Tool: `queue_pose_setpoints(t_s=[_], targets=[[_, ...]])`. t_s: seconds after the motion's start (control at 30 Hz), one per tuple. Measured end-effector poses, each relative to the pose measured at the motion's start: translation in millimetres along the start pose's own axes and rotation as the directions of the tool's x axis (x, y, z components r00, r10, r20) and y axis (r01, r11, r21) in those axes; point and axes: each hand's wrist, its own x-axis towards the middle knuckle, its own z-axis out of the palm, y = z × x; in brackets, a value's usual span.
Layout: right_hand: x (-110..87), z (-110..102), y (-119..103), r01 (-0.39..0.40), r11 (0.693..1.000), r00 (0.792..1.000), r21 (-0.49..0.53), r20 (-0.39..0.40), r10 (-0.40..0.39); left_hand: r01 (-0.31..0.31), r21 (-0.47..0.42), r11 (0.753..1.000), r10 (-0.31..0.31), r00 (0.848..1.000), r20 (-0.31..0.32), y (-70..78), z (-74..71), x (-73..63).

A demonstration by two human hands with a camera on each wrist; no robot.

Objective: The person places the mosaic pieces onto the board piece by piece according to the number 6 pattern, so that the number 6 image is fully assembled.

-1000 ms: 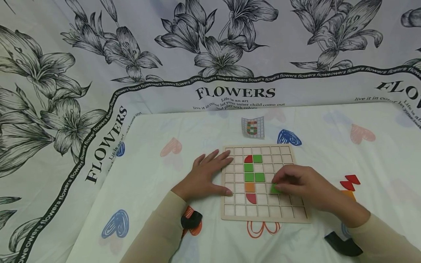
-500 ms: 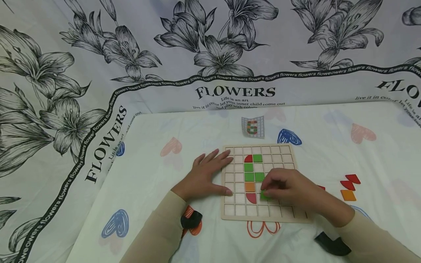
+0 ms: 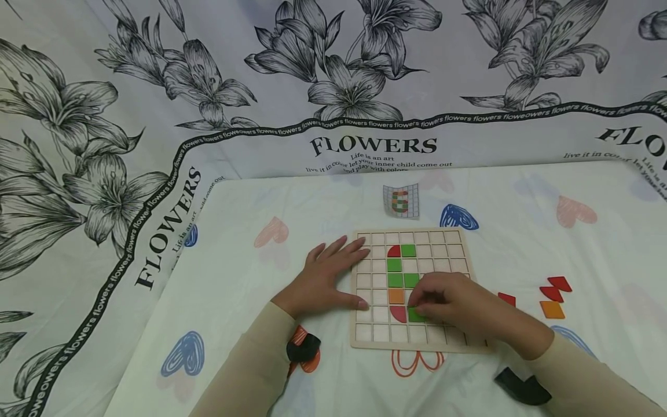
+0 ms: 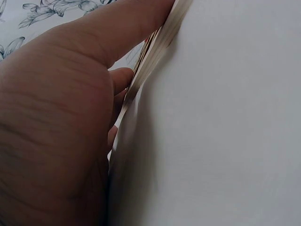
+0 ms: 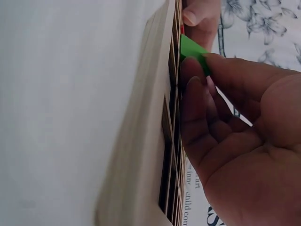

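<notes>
A wooden grid board [image 3: 375, 336] lies on the white cloth, with red, green and orange tiles set in its squares. My left hand [image 3: 325, 281] rests on the board's left edge, fingers spread and thumb out. In the left wrist view the thumb reaches over the wooden rim [image 4: 155, 52]. Over the board's lower middle, my right hand [image 3: 453, 298] pinches a green tile [image 5: 192, 48] between thumb and fingers. The tile is at the square right of the lower red rounded tile [image 3: 398, 314]; in the right wrist view it stands tilted above the grid.
Right of the board lie red tiles [image 3: 551, 294], an orange tile [image 3: 552, 310] and another red tile [image 3: 506, 299] near the right wrist. A small pattern card [image 3: 400, 201] sits behind the board. Black pieces [image 3: 523, 387] show beside both sleeves.
My right hand has moved left and slightly toward me across the board with the green tile, reaching the square beside the lower red tile. My left hand has stayed in place.
</notes>
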Motion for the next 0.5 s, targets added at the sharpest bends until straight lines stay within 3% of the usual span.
queue_pose_setpoints(t_s=[0.5], targets=[[-2.6,2.0,-3.6,-0.01,0.999,0.999,0.035,-0.033,0.011,0.007,-0.006,1.0,-0.007,1.0,0.006,-1.0,0.4,-0.1]])
